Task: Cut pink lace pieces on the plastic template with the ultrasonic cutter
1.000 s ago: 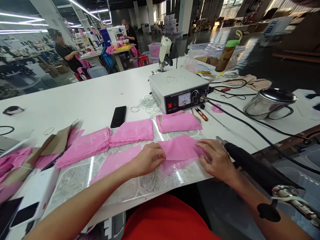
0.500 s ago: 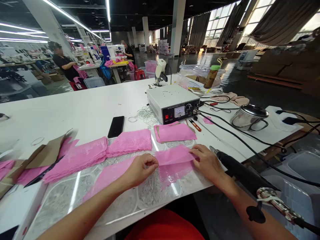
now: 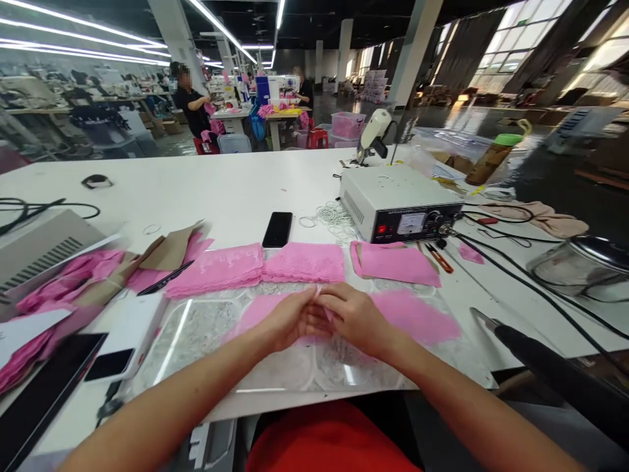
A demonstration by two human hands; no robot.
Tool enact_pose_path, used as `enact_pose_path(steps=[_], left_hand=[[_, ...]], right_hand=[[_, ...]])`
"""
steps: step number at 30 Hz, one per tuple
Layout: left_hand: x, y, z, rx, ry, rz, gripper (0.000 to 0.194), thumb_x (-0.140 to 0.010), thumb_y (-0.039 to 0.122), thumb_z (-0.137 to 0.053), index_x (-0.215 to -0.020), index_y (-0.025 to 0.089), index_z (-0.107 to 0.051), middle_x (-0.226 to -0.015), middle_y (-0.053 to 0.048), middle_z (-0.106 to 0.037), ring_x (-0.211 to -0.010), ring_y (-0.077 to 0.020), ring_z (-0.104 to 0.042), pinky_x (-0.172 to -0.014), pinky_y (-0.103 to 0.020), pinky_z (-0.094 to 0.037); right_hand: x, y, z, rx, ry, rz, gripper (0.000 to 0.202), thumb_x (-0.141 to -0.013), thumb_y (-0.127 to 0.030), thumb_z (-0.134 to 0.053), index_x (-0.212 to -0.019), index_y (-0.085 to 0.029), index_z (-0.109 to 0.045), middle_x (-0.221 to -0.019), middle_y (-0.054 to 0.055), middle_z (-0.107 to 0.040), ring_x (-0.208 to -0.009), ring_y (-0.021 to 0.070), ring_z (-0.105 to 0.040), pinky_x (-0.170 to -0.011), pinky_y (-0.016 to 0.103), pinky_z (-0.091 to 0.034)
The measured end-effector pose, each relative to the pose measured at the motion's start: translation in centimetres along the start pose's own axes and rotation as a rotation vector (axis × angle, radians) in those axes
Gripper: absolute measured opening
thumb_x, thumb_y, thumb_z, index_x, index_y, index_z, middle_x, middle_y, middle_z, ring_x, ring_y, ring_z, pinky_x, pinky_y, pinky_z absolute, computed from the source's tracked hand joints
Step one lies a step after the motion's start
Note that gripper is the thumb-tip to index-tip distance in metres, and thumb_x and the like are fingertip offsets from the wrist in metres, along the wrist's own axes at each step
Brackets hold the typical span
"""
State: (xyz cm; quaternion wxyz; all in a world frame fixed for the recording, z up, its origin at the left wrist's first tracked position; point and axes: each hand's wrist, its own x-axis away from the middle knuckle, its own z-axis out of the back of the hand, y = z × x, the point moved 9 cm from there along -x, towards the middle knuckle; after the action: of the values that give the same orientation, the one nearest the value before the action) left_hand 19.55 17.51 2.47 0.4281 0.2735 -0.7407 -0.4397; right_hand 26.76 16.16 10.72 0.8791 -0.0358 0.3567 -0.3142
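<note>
Over the middle of the mat my two hands meet. My right hand (image 3: 358, 319) pinches pink fabric (image 3: 328, 314), of which only a small bit shows between the fingers. My left hand (image 3: 295, 320), fingers curled, has its thumb at the same fabric. Beneath and beside them, pink fabric lies flat on the grey patterned mat (image 3: 275, 373): one pink sheet (image 3: 253, 313) by my left hand, another pink piece (image 3: 417, 316) right of my right hand. Beyond are two stacks of pink fabric pieces (image 3: 216, 270) (image 3: 304, 263) and a smaller pink pile (image 3: 399, 263).
A control box (image 3: 400, 196) with a dial stands behind the piles. Its cable runs right towards a black handheld tool (image 3: 535, 357) with a metal tip. Also about are a phone (image 3: 278, 229), orange-handled snips (image 3: 439, 257), a lidded glass pot (image 3: 580, 262) and a white box (image 3: 132, 334). Two people work far back.
My right hand has moved left from the fabric's right end to meet my left hand. The fabric there now lies flat, no longer lifted. The view has turned left.
</note>
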Motion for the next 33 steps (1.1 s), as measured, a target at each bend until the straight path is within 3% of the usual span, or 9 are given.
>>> enact_pose_path(steps=[3,6,8,10,13,16,22,26,33], left_hand=[[1.6,-0.2,2.4,0.107,0.050,0.046,0.058,-0.089,0.067,-0.039,-0.078,0.013,-0.058,-0.069,-0.010,-0.067,-0.070,-0.0231,-0.069,-0.075,-0.042,-0.057],[2.9,-0.7,4.8,0.145,0.129,0.052,0.045,-0.090,0.054,-0.048,-0.080,0.012,-0.060,-0.069,-0.007,-0.067,-0.069,-0.0217,-0.068,-0.070,-0.037,-0.057],[3.6,-1.2,6.1,0.131,0.189,0.039,0.029,-0.084,0.043,-0.060,-0.082,0.013,-0.060,-0.069,-0.004,-0.066,-0.067,-0.0184,-0.067,-0.067,-0.033,-0.057],[4.0,-1.5,7.0,0.084,0.240,0.026,0.023,-0.076,0.036,-0.067,-0.077,0.014,-0.058,-0.066,-0.002,-0.063,-0.060,-0.0144,-0.062,-0.062,-0.029,-0.054],[4.5,-1.4,7.9,-0.040,0.295,-0.008,0.025,-0.071,0.037,-0.068,-0.068,0.015,-0.055,-0.062,0.001,-0.057,-0.055,-0.0108,-0.054,-0.055,-0.023,-0.046],[4.9,-0.4,8.4,-0.202,0.336,-0.062,0.028,-0.068,0.040,-0.066,-0.063,0.016,-0.054,-0.061,0.002,-0.053,-0.056,-0.0107,-0.048,-0.053,-0.022,-0.038],[5.7,1.9,8.9,-0.516,0.417,-0.145,0.027,-0.071,0.042,-0.057,-0.062,0.017,-0.053,-0.062,0.002,-0.049,-0.061,-0.0127,-0.043,-0.055,-0.023,-0.031],[6.5,2.3,9.1,-0.646,0.462,-0.159,0.027,-0.073,0.043,-0.054,-0.062,0.018,-0.052,-0.061,0.002,-0.048,-0.060,-0.0134,-0.043,-0.054,-0.023,-0.031],[8.0,2.2,10.5,-0.736,0.552,-0.135,0.026,-0.075,0.041,-0.051,-0.063,0.019,-0.053,-0.058,0.003,-0.048,-0.055,-0.0135,-0.045,-0.051,-0.023,-0.031]], right_hand=[[-2.0,-3.7,-2.6,-0.120,-0.092,0.158,0.024,-0.088,-0.007,-0.045,-0.088,-0.017,-0.067,-0.092,0.009,-0.071,-0.086,0.0184,-0.066,-0.075,0.033,-0.057],[-3.3,-5.2,-2.9,-0.313,-0.139,0.199,0.027,-0.089,-0.008,-0.045,-0.100,-0.019,-0.067,-0.107,0.008,-0.070,-0.100,0.0173,-0.065,-0.086,0.033,-0.057],[-3.7,-3.8,-2.2,-0.383,-0.130,0.092,0.030,-0.088,-0.010,-0.047,-0.108,-0.022,-0.066,-0.111,0.006,-0.069,-0.102,0.0163,-0.065,-0.087,0.033,-0.057],[-3.2,-0.7,-1.5,-0.373,-0.118,-0.102,0.027,-0.088,-0.013,-0.050,-0.106,-0.023,-0.067,-0.103,0.005,-0.071,-0.089,0.0152,-0.068,-0.074,0.029,-0.058],[-0.8,4.4,-0.7,-0.254,-0.159,-0.390,0.017,-0.085,-0.022,-0.055,-0.093,-0.021,-0.070,-0.084,0.004,-0.071,-0.064,0.0135,-0.064,-0.055,0.026,-0.052],[1.5,7.4,-0.9,-0.083,-0.262,-0.545,0.016,-0.083,-0.027,-0.056,-0.087,-0.020,-0.071,-0.077,0.004,-0.070,-0.061,0.0142,-0.061,-0.057,0.028,-0.049],[2.7,7.4,-3.2,0.027,-0.441,-0.633,0.013,-0.081,-0.022,-0.055,-0.087,-0.018,-0.067,-0.084,0.004,-0.069,-0.068,0.0149,-0.059,-0.061,0.027,-0.042],[1.9,6.9,-3.4,0.006,-0.461,-0.632,0.014,-0.081,-0.015,-0.051,-0.075,-0.019,-0.062,-0.080,0.004,-0.068,-0.066,0.0142,-0.057,-0.056,0.025,-0.037],[-0.9,6.5,-3.8,-0.038,-0.473,-0.589,0.014,-0.079,-0.014,-0.052,-0.073,-0.019,-0.063,-0.075,0.003,-0.068,-0.066,0.0138,-0.057,-0.054,0.024,-0.035]])
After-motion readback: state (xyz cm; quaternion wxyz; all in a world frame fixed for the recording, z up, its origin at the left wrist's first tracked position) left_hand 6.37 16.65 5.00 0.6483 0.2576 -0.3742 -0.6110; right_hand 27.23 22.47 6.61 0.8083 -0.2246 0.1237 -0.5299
